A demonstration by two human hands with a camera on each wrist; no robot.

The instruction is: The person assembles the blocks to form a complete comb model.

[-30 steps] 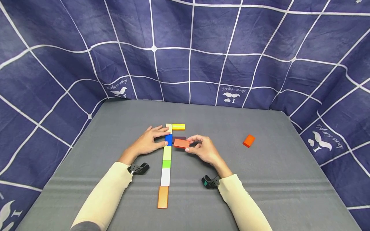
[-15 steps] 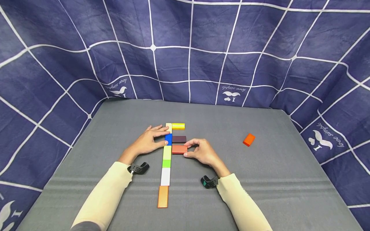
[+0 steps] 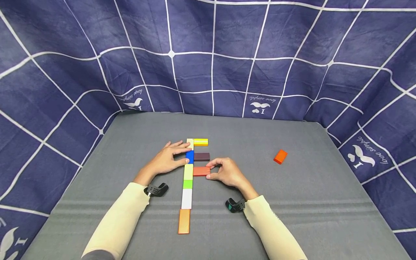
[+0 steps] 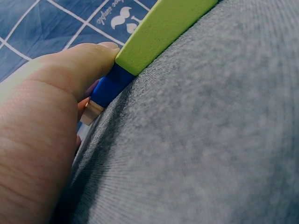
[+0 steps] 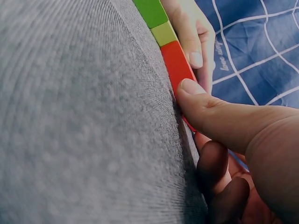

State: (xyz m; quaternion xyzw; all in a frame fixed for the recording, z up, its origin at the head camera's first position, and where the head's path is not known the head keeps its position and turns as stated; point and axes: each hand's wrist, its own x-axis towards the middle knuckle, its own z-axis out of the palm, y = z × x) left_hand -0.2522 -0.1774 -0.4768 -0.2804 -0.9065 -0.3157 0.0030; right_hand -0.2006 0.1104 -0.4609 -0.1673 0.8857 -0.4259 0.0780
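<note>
My right hand (image 3: 227,172) pinches the right end of a red block (image 3: 200,171) between thumb and fingers. The block lies flat, its left end at the side of a light yellow-green block (image 3: 188,172) in a long row of blocks. My left hand (image 3: 166,159) rests along the row's far part, fingers extended over a cream block (image 3: 190,143) and thumb tip on a blue block (image 3: 190,157). In the left wrist view the thumb (image 4: 100,53) reaches the joint of the blue and yellow-green blocks. A dark purple block (image 3: 202,157) and a yellow block (image 3: 200,142) also stick out rightward.
Toward me the row continues with a green block (image 3: 187,184), a white block (image 3: 186,198) and an orange block (image 3: 183,221). An orange-red block (image 3: 280,156) lies alone on the right of the grey cloth (image 3: 292,202). A blue checked curtain (image 3: 227,72) encloses the back and sides.
My right hand has brought the red block down from a tilt over the dark purple block, flat against the row, then slid it slightly nearer me. My left hand has stayed put.
</note>
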